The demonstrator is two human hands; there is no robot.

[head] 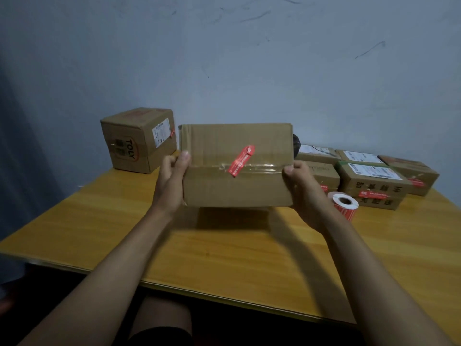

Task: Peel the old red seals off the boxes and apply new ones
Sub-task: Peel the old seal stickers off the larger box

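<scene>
A brown cardboard box (237,186) hangs above the table, its taped face tilted toward me. My left hand (172,178) grips its left end and my right hand (301,188) grips its right end. A red seal (240,161) lies slantwise across the clear tape seam, and its upper end is folded over and lifted off the cardboard. A roll of new red seals (345,204) stands on the table just right of my right wrist.
A wooden table (224,248) stands against a pale wall. A "TOLY" box (138,139) sits at the back left. Several smaller boxes with red seals and white labels (374,182) crowd the back right. A dark object (298,146) peeks out behind the held box.
</scene>
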